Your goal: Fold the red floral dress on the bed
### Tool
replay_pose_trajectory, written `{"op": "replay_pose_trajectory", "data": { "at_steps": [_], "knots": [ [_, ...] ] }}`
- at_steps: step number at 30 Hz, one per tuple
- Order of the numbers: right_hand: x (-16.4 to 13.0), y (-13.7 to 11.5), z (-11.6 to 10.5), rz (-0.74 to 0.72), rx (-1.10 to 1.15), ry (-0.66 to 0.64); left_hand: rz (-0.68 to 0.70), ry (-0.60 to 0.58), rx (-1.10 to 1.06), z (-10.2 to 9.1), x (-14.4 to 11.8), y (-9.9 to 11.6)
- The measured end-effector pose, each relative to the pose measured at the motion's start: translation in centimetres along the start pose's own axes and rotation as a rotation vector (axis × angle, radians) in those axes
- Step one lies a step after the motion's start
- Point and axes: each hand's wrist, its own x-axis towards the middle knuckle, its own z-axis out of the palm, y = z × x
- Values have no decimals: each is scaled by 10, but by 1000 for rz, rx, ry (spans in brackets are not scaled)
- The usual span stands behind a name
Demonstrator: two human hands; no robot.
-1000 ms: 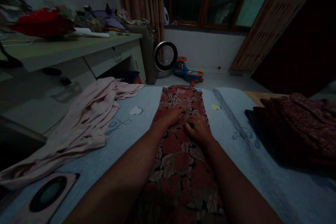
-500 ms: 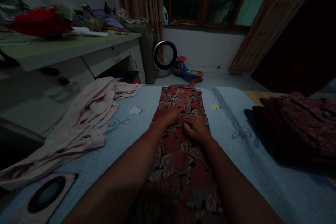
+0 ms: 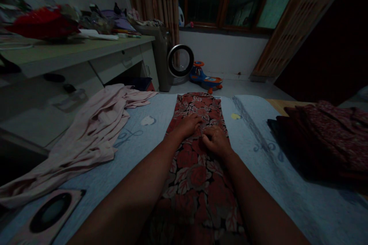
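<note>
A long piece of red, black and grey floral cloth [image 3: 198, 176], perhaps a folded garment, stretches lengthwise over the light blue bed cover [image 3: 155, 138]. Its far end reaches the bed's far edge, and its near end lies in shadow between my forearms. My left hand [image 3: 189, 124] rests on the upper part of the cloth, palm down, fingers laid out to the right. Just beside it and slightly nearer, my right hand [image 3: 217, 140] touches the same cloth with bent fingers and the thumb apart. Neither hand lifts the cloth.
A crumpled pale pink garment [image 3: 94, 130] lies at left, above a flat pink-edged item with a dark oval [image 3: 51, 212]. Dark red clothes [image 3: 330, 138] are stacked at right. Beyond the bed are a cluttered desk [image 3: 115, 51], a round-doored appliance [image 3: 163, 57] and a blue-orange ride-on toy [image 3: 205, 78].
My right hand's fingers have drawn in a little and shifted slightly right on the cloth. My left hand and the cloth look almost unchanged.
</note>
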Motion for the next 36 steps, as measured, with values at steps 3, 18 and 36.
{"op": "replay_pose_trajectory", "data": {
  "at_steps": [3,18,36],
  "knots": [
    [0,-1,0,0,23,26,-8,10,-15,0,0,0],
    [0,-1,1,-23,65,16,-9,28,-26,4,1,-3],
    [1,-5,-3,25,-19,-15,-25,8,10,-1,-3,2]
  ]
}}
